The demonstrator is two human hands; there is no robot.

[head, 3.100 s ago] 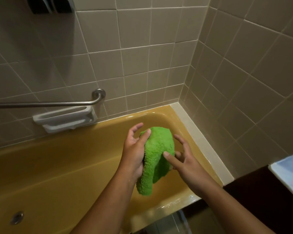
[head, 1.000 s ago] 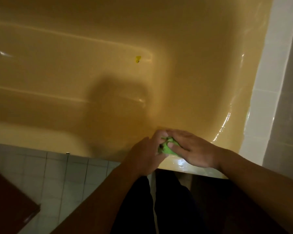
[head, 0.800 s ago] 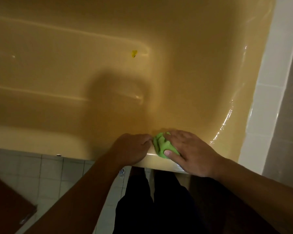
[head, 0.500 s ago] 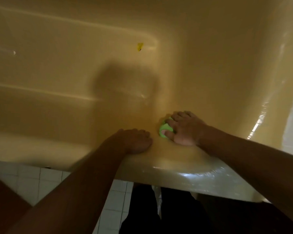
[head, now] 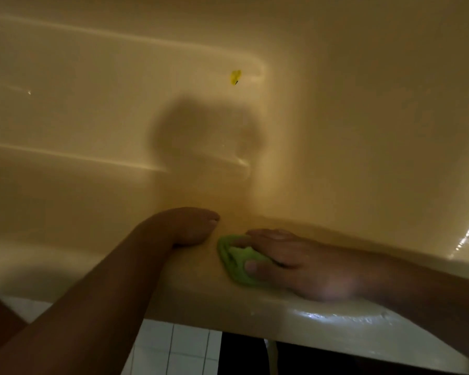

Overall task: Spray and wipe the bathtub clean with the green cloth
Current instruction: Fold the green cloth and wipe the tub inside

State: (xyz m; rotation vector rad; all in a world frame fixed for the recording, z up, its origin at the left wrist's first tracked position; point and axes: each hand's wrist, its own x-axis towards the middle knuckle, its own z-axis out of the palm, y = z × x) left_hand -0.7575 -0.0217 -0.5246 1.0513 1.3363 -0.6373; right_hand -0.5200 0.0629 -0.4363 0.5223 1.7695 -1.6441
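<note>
Your right hand [head: 303,263] lies on the rim of the bathtub [head: 195,282], fingers [head: 266,235] and thumb closed round the green cloth [head: 236,262]. The cloth is wadded under them and bulges out just past the fingertips, towards your left hand [head: 190,228]. The wad's long axis runs across the rim, from fingertips to thumb. Your left hand rests on the rim just beyond the cloth, apart from it, fingers together and holding nothing. Far beyond the fingers, down in the tub, sits a yellow speck [head: 235,77]. No brand or writing shows.
</note>
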